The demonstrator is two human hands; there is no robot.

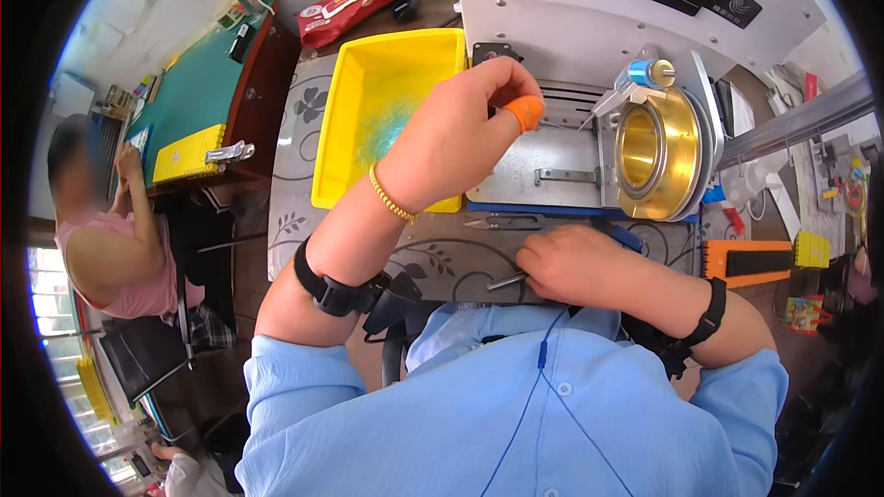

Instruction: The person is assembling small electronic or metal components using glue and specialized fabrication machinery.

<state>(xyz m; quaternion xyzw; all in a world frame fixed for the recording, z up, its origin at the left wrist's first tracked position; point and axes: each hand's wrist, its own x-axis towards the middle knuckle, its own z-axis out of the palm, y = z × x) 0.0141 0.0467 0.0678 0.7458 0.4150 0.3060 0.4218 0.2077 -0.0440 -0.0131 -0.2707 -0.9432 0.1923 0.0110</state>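
Yellow tray (pixel 345 143) sits at ten o'clock on the table (pixel 295 175). Left hand (pixel 460 124) is raised, orange-capped finger (pixel 526 112) pressed to thumb, pinching something too fine to see. Right hand (pixel 575 262) is curled around a thin metal tool (pixel 506 282). Brass ring (pixel 649 152) gleams at two o'clock.

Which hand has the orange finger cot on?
The left hand, raised by the yellow tray; the orange cot caps one fingertip. The right hand is bare, low, holding a metal tool.

bright daylight | glare upper left | fisheye-bent edges | black rim
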